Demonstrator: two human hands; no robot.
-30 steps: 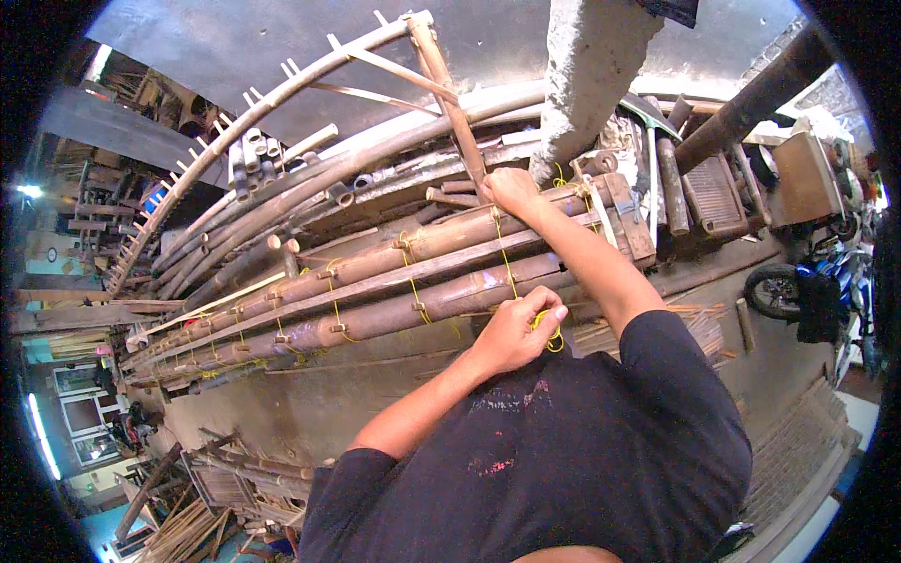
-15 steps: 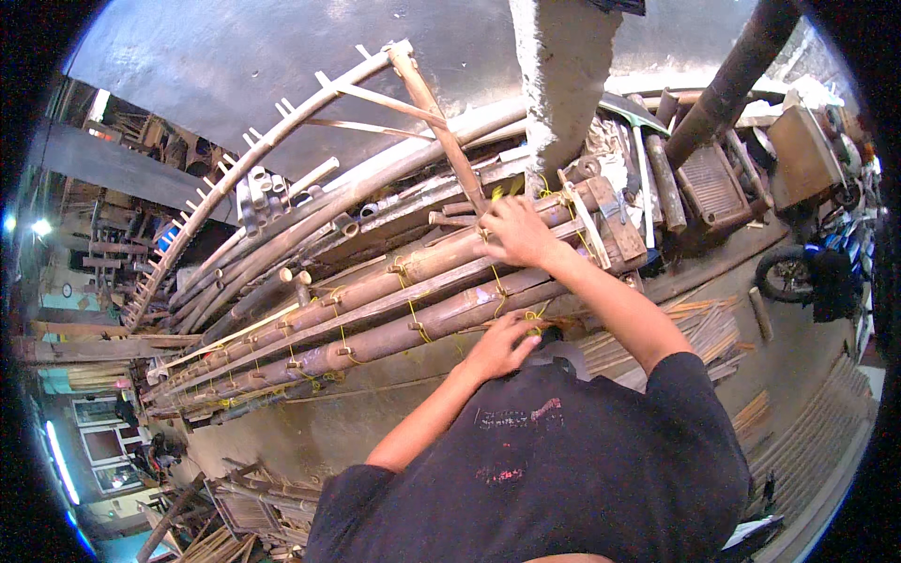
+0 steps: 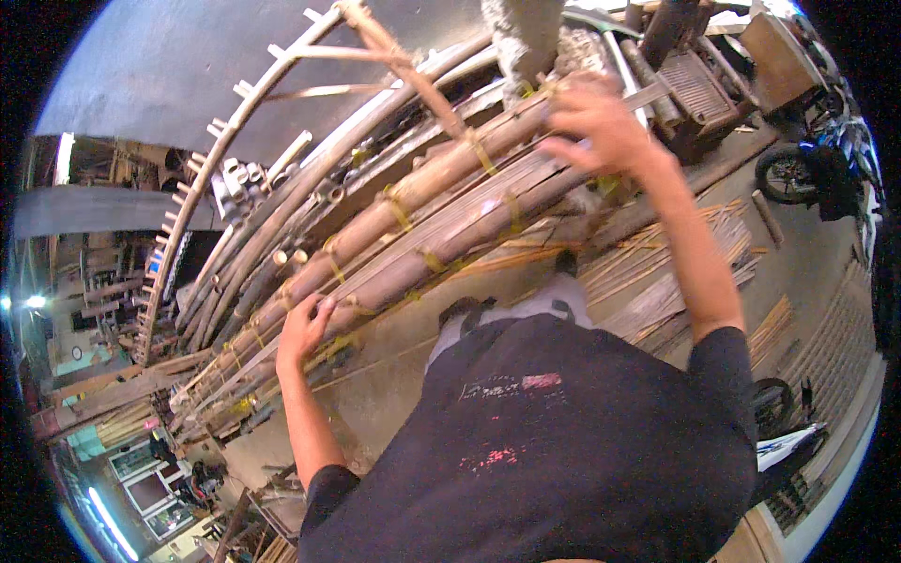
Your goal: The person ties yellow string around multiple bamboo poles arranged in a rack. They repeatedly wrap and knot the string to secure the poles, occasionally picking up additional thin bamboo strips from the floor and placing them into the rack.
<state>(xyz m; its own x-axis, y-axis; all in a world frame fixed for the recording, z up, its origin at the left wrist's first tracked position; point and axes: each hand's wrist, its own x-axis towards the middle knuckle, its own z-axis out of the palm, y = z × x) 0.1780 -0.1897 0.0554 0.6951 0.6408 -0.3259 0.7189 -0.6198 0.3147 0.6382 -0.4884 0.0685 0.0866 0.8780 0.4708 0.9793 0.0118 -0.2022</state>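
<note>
Two long, thick bamboo poles run diagonally in front of me, with flat wooden strips between them and yellow ties around them. My left hand (image 3: 305, 324) is closed over the nearer bamboo pole (image 3: 375, 281), partway along toward its far left end. Near the right end of the farther bamboo pole (image 3: 361, 230), my right hand (image 3: 601, 122) is smeared by motion, with thumb and fingers apart. It appears to hold nothing; whether it touches the pole I cannot tell. One yellow tie (image 3: 399, 208) circles the farther pole between my hands.
Behind the poles stands a curved bamboo frame with pegs (image 3: 218, 127), beside stacked bamboo poles (image 3: 272, 225). Split bamboo strips (image 3: 648, 272) lie on the floor at right. A motorcycle wheel (image 3: 786, 174) and a ribbed wooden crate (image 3: 699, 89) are farther right.
My left hand has moved left along the nearer pole. My right hand has lifted and shifted right, its fingers spreading. The view has tilted, showing my feet.
</note>
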